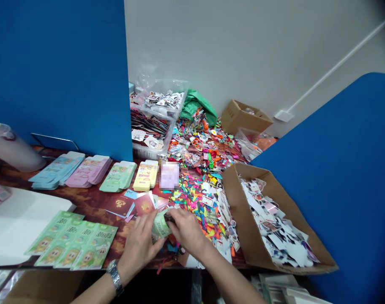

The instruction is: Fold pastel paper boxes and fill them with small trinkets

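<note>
My left hand (138, 240) and my right hand (187, 230) both grip a rolled or folded pale green paper envelope (160, 223) low at the table's front edge. Its far end is partly hidden by my right fingers. A metal wristwatch (115, 276) sits on my left wrist. Just left of my hands lie several green printed envelopes (75, 242) fanned out in a row. Dark red envelopes (119, 205) lie above my hands, and a heap of multicoloured paper scraps (195, 202) touches my right hand's side.
Blue (57, 169), pink (89, 171), green (118, 176) and yellow (146, 175) envelope stacks line the table's back. A cardboard box (271, 219) of cut paper stands at right. A white board (17, 223) lies at left. Plastic bins (160, 99) and loose scraps fill the area beyond.
</note>
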The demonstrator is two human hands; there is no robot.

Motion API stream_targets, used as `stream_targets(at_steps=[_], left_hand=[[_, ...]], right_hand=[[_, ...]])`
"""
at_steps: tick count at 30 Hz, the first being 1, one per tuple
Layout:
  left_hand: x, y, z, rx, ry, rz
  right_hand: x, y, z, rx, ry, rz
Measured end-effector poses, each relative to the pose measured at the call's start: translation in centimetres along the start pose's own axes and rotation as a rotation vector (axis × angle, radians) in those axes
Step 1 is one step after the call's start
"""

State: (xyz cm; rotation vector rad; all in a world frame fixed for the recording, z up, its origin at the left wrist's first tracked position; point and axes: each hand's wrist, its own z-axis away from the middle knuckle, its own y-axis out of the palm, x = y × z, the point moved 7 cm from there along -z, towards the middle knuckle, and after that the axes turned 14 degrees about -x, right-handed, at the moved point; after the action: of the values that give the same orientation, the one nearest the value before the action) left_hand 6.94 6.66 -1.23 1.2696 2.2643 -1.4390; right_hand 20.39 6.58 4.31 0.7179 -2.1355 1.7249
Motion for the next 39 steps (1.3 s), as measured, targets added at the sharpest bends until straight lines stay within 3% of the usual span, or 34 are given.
stream_targets(at_steps=[6, 10, 12, 15, 19, 22, 25, 30, 35, 37, 39], left_hand=[[1.6, 0.2, 0.4, -0.017, -0.046, -0.009], [1.9, 0.5, 0.2, -0.027, -0.055, 0.024], [2.2, 0.5, 0.0, -0.025, -0.068, 0.044], [2.6, 0.3, -0.3, -0.037, -0.077, 0.043], [3.0, 0.3, -0.1, -0.038, -0.069, 0.014], [3.0, 0.2, 0.0, -0.046, -0.033, 0.001], [3.0, -0.2, -0.2, -0.070, -0.023, -0.004], [3.3, -0.4, -0.6, -0.080, -0.059, 0.009], [3.5, 0.2, -0.9, -0.075, -0.150, 0.058], [3.5, 0.4, -1.3, -0.056, -0.210, 0.088], [3.5, 0.4, -1.6, -0.024, -0.279, 0.105]], right_hand=[[1.1, 0.7, 0.8, -0.050, -0.114, -0.134], [0.3, -0.4, -0.4, -0.029, -0.182, -0.227], [-2.5, -1.5, -2.5, -0.070, -0.090, -0.166], [-9.9, -2.9, -6.6, -0.096, 0.219, 0.259], [-17.6, -3.9, -12.1, -0.126, 0.397, 0.511], [-20.8, -3.4, -14.8, -0.087, 0.467, 0.604], [-22.1, -3.2, -16.0, -0.055, 0.491, 0.631], [-21.3, -6.1, -16.1, -0.098, 0.453, 0.591], [-16.0, -10.3, -13.9, -0.147, 0.290, 0.395], [-12.7, -10.8, -12.5, -0.141, 0.240, 0.151], [-8.9, -10.5, -10.9, -0.129, 0.227, -0.255]])
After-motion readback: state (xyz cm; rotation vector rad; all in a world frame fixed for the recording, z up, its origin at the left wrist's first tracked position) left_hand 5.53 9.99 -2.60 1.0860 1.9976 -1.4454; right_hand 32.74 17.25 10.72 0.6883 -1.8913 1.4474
